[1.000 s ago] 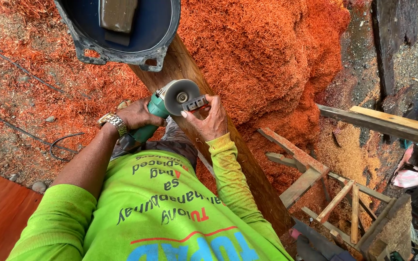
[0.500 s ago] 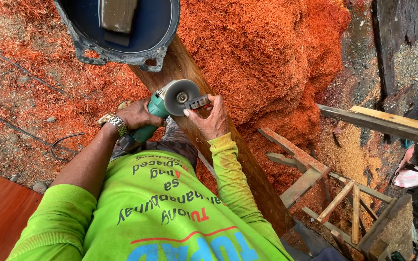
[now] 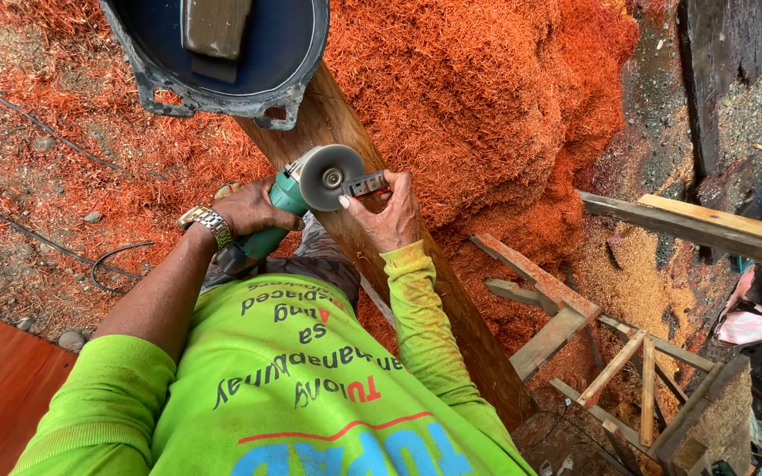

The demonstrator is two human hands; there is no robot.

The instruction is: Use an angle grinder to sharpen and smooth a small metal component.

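Observation:
My left hand (image 3: 253, 210), with a metal watch on its wrist, grips the body of a green angle grinder (image 3: 286, 201). The grinder's grey disc (image 3: 328, 176) faces up, just above a long wooden beam (image 3: 451, 308) that runs diagonally under my arms. My right hand (image 3: 392, 219), in a yellow-green sleeve, holds a small dark wrench-like tool (image 3: 367, 184) against the right edge of the disc guard. My bright green shirt fills the bottom of the view.
A dark blue round tub (image 3: 288, 53) with a rectangular block in it rests on the beam's far end. Orange-red wood shavings (image 3: 487, 97) are heaped behind. A frame of wooden slats (image 3: 575, 326) lies at the right, cables (image 3: 37, 141) on the ground at the left.
My right hand with the small tool has shifted slightly at the grinder's disc. My left hand keeps its grip in the same place.

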